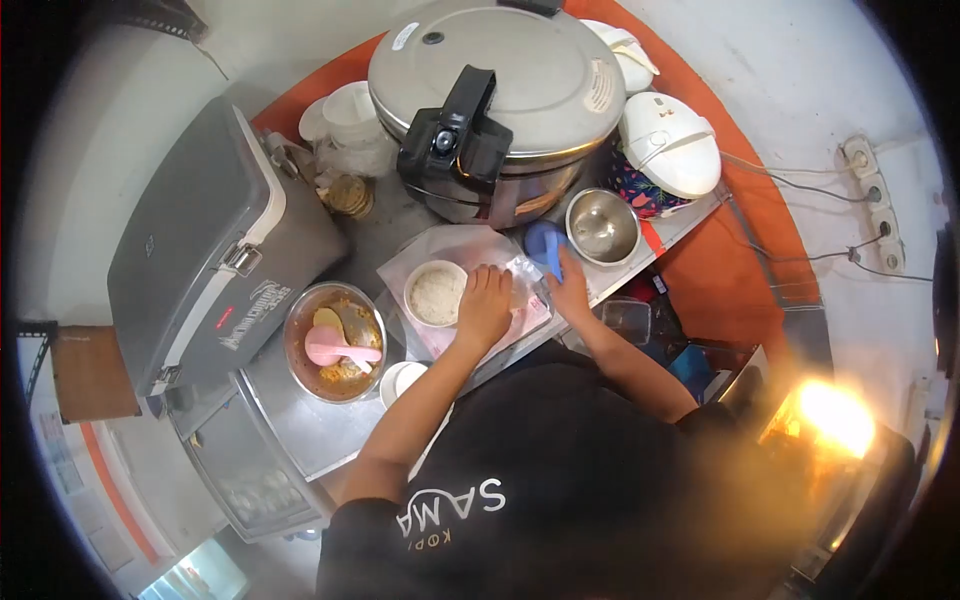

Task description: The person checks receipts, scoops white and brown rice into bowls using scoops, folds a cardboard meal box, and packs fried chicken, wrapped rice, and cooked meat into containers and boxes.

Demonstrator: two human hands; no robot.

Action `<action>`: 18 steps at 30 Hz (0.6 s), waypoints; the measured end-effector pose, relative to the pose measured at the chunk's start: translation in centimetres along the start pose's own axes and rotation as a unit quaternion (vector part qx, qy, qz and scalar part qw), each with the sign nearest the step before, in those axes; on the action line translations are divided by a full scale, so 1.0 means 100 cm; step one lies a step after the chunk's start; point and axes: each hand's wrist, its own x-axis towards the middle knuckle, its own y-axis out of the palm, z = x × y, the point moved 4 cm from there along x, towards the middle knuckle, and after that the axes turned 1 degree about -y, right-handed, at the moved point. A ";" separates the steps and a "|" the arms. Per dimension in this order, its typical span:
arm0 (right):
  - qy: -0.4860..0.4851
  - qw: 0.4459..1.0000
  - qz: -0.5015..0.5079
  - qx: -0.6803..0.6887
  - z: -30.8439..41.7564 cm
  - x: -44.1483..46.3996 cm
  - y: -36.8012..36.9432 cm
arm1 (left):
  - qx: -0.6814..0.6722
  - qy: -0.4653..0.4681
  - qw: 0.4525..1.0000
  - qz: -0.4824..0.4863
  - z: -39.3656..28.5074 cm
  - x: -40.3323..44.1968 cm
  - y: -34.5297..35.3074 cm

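— Black shirt noted nearest the camera. What is found around?
— Broad steel cooker stood behind the work, black latch facing it. Grey cooler box at left; before it, steel bowl with pink scoop laid inside. Second steel bowl beyond the right hand.
— Surface, room?
— Metal bench, crowded; orange area seen behind. Power strip fixed to pale wall, cables plugged in.
— And the hands?
— White bowl of rice set on plastic sheets, just left of the left hand. Its fingers are held together at the rim; whether it is gripped cannot be told. Blue handle is clasped by the right.
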 end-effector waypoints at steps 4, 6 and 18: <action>-0.060 0.997 -0.010 -0.048 0.002 -0.001 -0.010 | 0.168 -0.030 0.985 -0.032 0.000 0.001 0.055; -0.032 0.999 -0.033 -0.008 0.008 -0.005 -0.048 | 0.096 -0.046 0.989 0.098 0.007 0.009 0.081; -0.152 0.962 -0.208 0.085 0.067 0.267 -0.313 | -0.174 -0.121 0.971 0.113 0.013 0.063 -0.007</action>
